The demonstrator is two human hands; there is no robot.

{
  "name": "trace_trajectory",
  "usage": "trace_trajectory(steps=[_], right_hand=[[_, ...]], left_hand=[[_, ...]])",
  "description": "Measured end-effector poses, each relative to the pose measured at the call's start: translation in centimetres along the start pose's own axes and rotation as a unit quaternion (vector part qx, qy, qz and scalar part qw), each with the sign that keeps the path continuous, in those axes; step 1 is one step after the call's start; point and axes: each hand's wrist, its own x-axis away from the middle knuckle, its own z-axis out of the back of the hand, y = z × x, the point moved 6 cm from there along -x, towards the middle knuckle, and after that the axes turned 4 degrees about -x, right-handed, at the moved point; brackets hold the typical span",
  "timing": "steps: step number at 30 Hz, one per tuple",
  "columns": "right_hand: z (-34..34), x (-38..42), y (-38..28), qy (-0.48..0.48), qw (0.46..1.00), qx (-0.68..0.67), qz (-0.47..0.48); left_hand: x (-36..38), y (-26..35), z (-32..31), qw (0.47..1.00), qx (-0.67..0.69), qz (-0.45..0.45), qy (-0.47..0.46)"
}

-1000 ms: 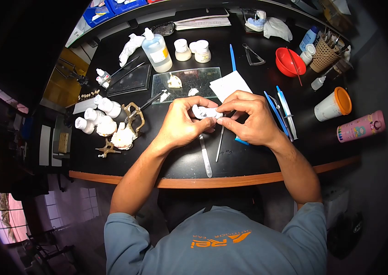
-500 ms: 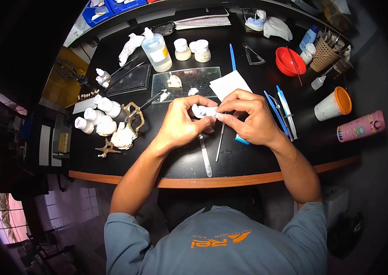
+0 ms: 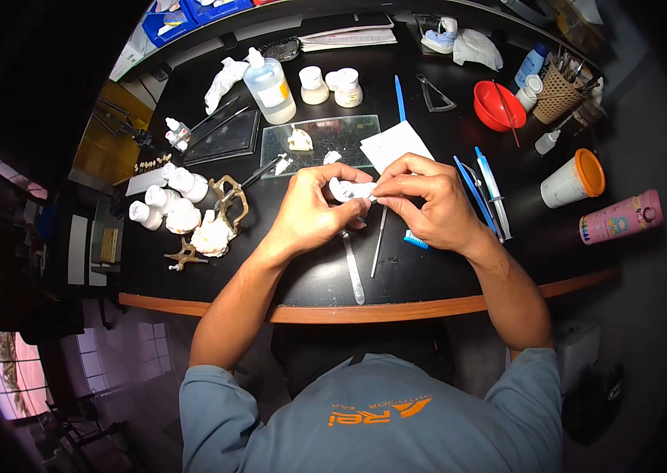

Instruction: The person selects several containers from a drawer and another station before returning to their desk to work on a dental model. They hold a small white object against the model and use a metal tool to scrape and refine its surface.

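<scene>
Between my hands, above the front of the black table, is a small white dental cast point(image 3: 351, 190). My left hand point(image 3: 316, 206) grips it from the left, fingers behind and thumb in front. The fingertips of my right hand point(image 3: 425, 200) are pinched together at the cast's right end; whether they hold a tiny piece there is too small to tell. Below the hands lie a metal spatula point(image 3: 354, 272) and a thin rod-like tool point(image 3: 379, 244). A blue brush point(image 3: 415, 240) shows partly under my right hand. Behind them is a glass plate point(image 3: 357, 130) bearing whitish pieces.
White bottles point(image 3: 161, 199) and a brass-coloured frame point(image 3: 232, 206) stand on the left. Toward the back are a clear bottle point(image 3: 270, 88) and small jars point(image 3: 347, 88). A red bowl point(image 3: 495, 106), a cup with an orange lid point(image 3: 566, 185) and a pink bottle point(image 3: 621, 217) are on the right.
My right fingertips have shifted very slightly at the cast's right end. The cast has tilted a little in my left hand.
</scene>
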Motion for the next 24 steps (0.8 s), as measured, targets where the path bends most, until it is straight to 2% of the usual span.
trace_trajectory(steps=[9,15,24], right_hand=[[0.00,-0.12,-0.65,0.007,0.997,0.043,0.066],[-0.21,-0.01,-0.61,0.024,0.998,0.048,0.043],[-0.41,0.13,-0.68,0.031,0.996,0.052,0.062]], left_hand=[[-0.06,-0.02,-0.05,1.000,-0.028,-0.009,0.006],[-0.02,-0.21,-0.04,0.999,-0.025,-0.010,0.020],[0.03,0.09,-0.25,1.000,0.015,0.003,0.023]])
